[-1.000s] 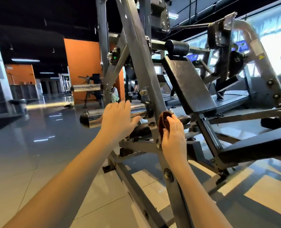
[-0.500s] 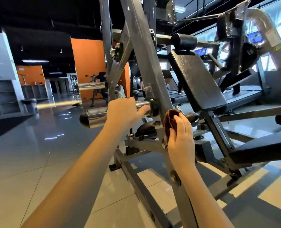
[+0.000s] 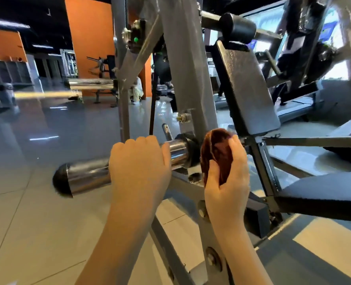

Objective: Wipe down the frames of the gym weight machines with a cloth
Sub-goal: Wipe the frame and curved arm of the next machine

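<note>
A grey steel weight machine frame [image 3: 188, 64] rises diagonally through the middle of the view. My right hand [image 3: 228, 182] grips a bunched dark red cloth [image 3: 216, 153] and holds it against the frame's slanted post, just right of the chrome weight horn [image 3: 88, 175]. My left hand [image 3: 138, 167] is curled over the top of that chrome horn, near its black collar. The horn's black end cap points left toward the floor.
A black padded back rest [image 3: 246, 89] and a black seat pad [image 3: 322, 194] stand to the right. A second chrome horn [image 3: 90, 84] sticks out higher on the left. Glossy tiled floor [image 3: 37, 212] lies left and below; other machines fill the background.
The view has closed in on the machine. My left hand's fingers have curled over the chrome horn. My right hand has slid the cloth slightly up the slanted post.
</note>
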{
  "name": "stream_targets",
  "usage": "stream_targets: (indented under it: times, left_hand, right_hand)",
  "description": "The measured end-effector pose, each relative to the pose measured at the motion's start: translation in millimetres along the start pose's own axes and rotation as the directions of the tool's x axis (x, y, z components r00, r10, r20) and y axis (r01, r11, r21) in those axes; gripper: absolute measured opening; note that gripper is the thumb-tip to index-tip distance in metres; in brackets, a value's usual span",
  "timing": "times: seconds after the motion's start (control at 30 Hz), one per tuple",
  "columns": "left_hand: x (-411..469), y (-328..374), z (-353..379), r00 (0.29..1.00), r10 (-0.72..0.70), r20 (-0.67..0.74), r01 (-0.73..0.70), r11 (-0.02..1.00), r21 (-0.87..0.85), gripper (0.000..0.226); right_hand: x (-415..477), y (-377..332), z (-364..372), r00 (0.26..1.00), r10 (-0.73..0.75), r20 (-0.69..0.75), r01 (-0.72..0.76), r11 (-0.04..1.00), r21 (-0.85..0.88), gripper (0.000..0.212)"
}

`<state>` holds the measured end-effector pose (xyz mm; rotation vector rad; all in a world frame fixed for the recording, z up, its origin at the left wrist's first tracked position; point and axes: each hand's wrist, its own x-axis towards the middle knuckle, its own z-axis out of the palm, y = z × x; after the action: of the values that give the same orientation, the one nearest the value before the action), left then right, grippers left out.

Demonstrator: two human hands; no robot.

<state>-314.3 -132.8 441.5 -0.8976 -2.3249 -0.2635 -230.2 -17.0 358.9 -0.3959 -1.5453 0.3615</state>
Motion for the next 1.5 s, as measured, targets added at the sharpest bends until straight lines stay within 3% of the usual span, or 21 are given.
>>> stream_targets:
  times: [0.23,0.4,0.53,0.63,0.8,0.9,0.97,1.07,1.13,1.2,1.3,1.37,1.5]
  left_hand:
    - [-1,1,-10,0.974,-0.028,0.225,0.063,0.987,-0.151,0.031]
    - [0,-2,-18,0.941,-0.034,0.336,0.134,0.951,-0.279,0.031]
    - [2,-5,-26,0.907,-0.015,0.422,0.155,0.941,-0.3,0.033]
    - [8,-5,-36,0.869,0.004,0.494,0.164,0.941,-0.297,0.04]
    - [8,-13,-58,0.77,0.086,0.632,0.156,0.935,-0.318,0.054]
    - [6,-22,-64,0.689,0.134,0.712,0.191,0.914,-0.357,0.061]
    - [15,-28,-67,0.665,0.187,0.723,0.243,0.862,-0.446,0.05]
    - [48,-29,-81,0.678,0.267,0.685,0.377,0.673,-0.636,0.017]
    - [74,-27,-93,0.687,0.32,0.652,0.398,0.585,-0.706,0.037]
    - [103,-25,-99,0.695,0.329,0.639,0.439,0.51,-0.74,0.054]
    - [146,-17,-101,0.739,0.363,0.568,0.465,0.336,-0.819,0.054]
    - [161,-11,-101,0.734,0.399,0.55,0.515,0.202,-0.833,0.051]
    - [158,-2,-102,0.727,0.37,0.578,0.521,0.25,-0.816,0.052]
  right_hand:
    - [-2,-11,-11,0.979,0.179,0.098,-0.171,0.981,-0.09,0.051]
    - [-2,-29,-22,0.912,0.373,0.17,-0.339,0.92,-0.198,0.052]
    - [13,-49,-29,0.793,0.552,0.258,-0.473,0.824,-0.31,0.054]
    - [33,-62,-38,0.646,0.683,0.34,-0.577,0.729,-0.368,0.055]
    - [83,-95,-31,0.494,0.794,0.355,-0.7,0.605,-0.38,0.052]
    - [113,-105,-14,0.564,0.759,0.325,-0.649,0.651,-0.394,0.049]
    - [123,-107,-9,0.584,0.746,0.319,-0.642,0.666,-0.38,0.047]
    - [121,-111,-13,0.501,0.804,0.321,-0.721,0.593,-0.359,0.045]
    - [124,-116,-12,0.485,0.82,0.305,-0.734,0.571,-0.369,0.045]
    - [143,-119,0,0.562,0.779,0.277,-0.688,0.626,-0.367,0.046]
    - [178,-118,21,0.674,0.692,0.26,-0.619,0.72,-0.313,0.047]
    - [178,-112,22,0.707,0.647,0.284,-0.577,0.761,-0.296,0.049]
    - [148,-109,6,0.736,0.598,0.316,-0.488,0.793,-0.365,0.055]
